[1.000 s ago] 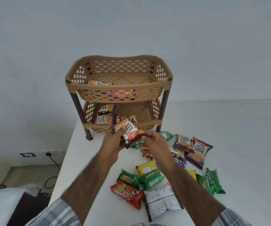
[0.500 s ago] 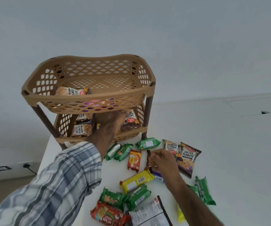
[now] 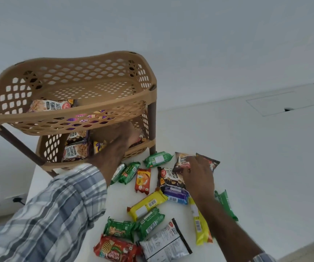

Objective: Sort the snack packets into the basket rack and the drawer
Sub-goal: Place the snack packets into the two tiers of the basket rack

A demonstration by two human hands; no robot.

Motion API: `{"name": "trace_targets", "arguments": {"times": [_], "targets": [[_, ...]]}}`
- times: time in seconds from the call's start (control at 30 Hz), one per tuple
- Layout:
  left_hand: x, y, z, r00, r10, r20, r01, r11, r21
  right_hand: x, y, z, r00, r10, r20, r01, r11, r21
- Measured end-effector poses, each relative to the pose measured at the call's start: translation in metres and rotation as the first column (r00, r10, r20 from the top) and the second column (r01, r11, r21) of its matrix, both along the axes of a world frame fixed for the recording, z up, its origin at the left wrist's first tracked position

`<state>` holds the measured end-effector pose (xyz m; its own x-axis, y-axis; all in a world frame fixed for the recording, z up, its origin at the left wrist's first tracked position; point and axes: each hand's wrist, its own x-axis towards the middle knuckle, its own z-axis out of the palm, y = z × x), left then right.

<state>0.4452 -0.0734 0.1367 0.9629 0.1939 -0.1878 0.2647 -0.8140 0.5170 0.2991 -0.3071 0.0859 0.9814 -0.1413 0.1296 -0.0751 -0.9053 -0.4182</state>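
**One Hand in the Rack, One on the Peanuts**

The left grip (image 3: 121,138) is deep in the lower tier (image 3: 139,148) of the basket rack (image 3: 71,120), right beside a dark packet (image 3: 140,138) at the tier's right end. It's a blur in there, so I can't tell whether the fingers hold that packet or have let it go.

Over on the desk (image 3: 256,167), the right grip (image 3: 197,176) is curled onto a salted peanuts packet (image 3: 181,160), pinching it at the edge, with the far end tipped up.

To do this well, I'd say: lay the packet flat beside the peanut packets (image 3: 75,152) at the tier's left end, then draw the wrist out low, because the upper tier's front rim hangs just above the forearm.

Up top, another peanuts packet (image 3: 52,105) lies beside purple packets (image 3: 84,118) that show through the lattice.

Around the right grip it's crowded. A second peanuts packet (image 3: 168,176) lies just under the pinched one, and a third dark packet (image 3: 209,161) touches the fingers from behind. A clean lift should be straight up, or the neighbours could drag along.

Green packets (image 3: 158,159), an orange biscuit packet (image 3: 142,179), a yellow one (image 3: 146,205) and a blue one (image 3: 176,195) are scattered across the desk, unsorted.

No drawer that I can make out from here.
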Motion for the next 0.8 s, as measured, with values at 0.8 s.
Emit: {"name": "trace_targets", "arguments": {"times": [0.8], "targets": [[-0.179,-0.023,0.09,0.958,-0.127,-0.258,-0.228,0.214,-0.95,-0.044,0.05,0.096,0.616,0.499,0.61,-0.477,0.852,-0.216]]}}
